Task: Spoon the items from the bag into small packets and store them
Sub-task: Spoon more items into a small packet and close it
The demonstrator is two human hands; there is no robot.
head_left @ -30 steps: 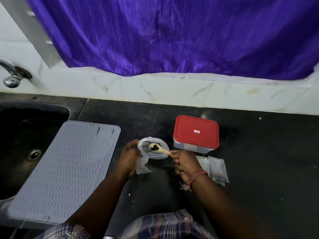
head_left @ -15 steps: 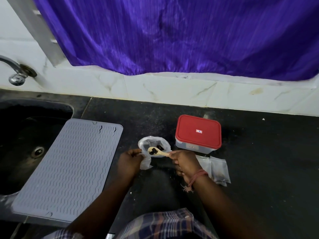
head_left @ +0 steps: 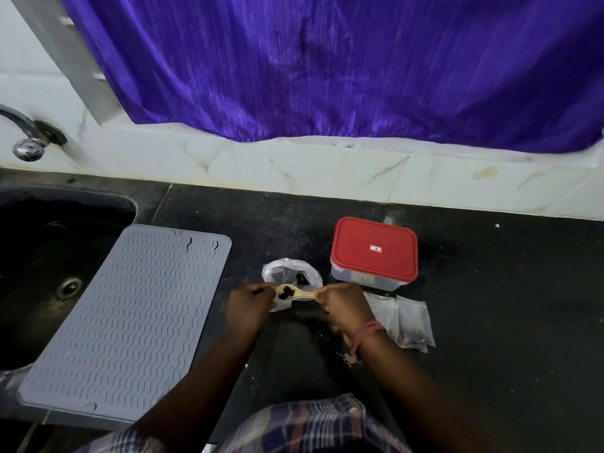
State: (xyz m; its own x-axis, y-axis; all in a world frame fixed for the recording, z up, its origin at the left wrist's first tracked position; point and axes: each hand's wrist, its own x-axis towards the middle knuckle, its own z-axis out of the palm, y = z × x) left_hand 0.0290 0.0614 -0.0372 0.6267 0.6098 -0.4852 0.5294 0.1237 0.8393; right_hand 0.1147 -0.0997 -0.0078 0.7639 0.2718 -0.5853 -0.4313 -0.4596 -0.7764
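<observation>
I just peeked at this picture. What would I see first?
Probably the big purple curtain filling the top, above the white wall. Next the bright red lid of a box on the dark counter. Just in front of it, the right hand holds a wooden spoon of dark bits beside an open plastic bag, while the left hand holds a small packet.

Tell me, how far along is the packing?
Done: two filled packets lie by the closed red-lidded box. In hand: the right hand carries a loaded spoon to the packet the left hand holds. Left: items remain in the bag, and no packet is stored yet.
</observation>
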